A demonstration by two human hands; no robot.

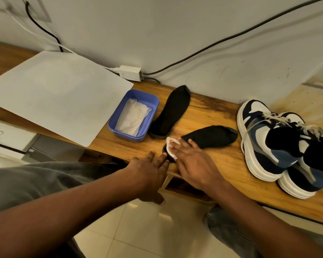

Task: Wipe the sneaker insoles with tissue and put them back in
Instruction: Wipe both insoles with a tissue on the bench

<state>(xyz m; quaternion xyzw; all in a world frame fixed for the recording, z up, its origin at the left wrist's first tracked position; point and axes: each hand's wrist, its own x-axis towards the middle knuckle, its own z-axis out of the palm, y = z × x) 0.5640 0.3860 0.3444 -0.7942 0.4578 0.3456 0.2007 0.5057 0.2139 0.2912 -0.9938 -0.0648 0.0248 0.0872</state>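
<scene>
Right hand [192, 162], fingers flat, presses tissue [171, 148] onto the near insole [211, 136] beneath them, left hand [151, 170] fingers straight, steadying its end; insole judged light, flexible, best lifted by its edges.

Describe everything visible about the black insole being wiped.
The black fabric-topped insole lies flat on the wooden shelf, its grey-edged end pointing toward the sneakers. The right hand presses a white tissue onto its near end, while the left hand's straight fingertips steady that end.
</scene>
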